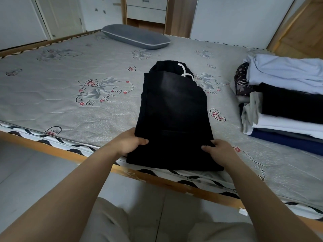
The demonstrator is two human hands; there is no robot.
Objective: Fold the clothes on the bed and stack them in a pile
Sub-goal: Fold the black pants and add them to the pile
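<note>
1. Head view is showing your left hand (130, 142) and right hand (219, 150) gripping the near corners of the black trousers (174, 116), one on each side. On each hand the thumb is lying on top of the cloth; the fingers are going under it, out of sight.
2. Those trousers are lying folded lengthwise at the near edge of the bed (70, 109), their near end overhanging the wooden frame (157, 180) a little.
3. You are handling soft, limp, light cloth, by the look of it; it will probably sag between your hands, so keeping hold of both corners of the hem end seems best for the next fold.
4. Their long axis is running from the near edge toward the far side, waistband and white drawstring (185, 72) pointing away from you.
5. Waiting at the right edge is the pile of folded clothes (283, 105); a grey pillow (136, 38) is lying at the far edge.
</note>
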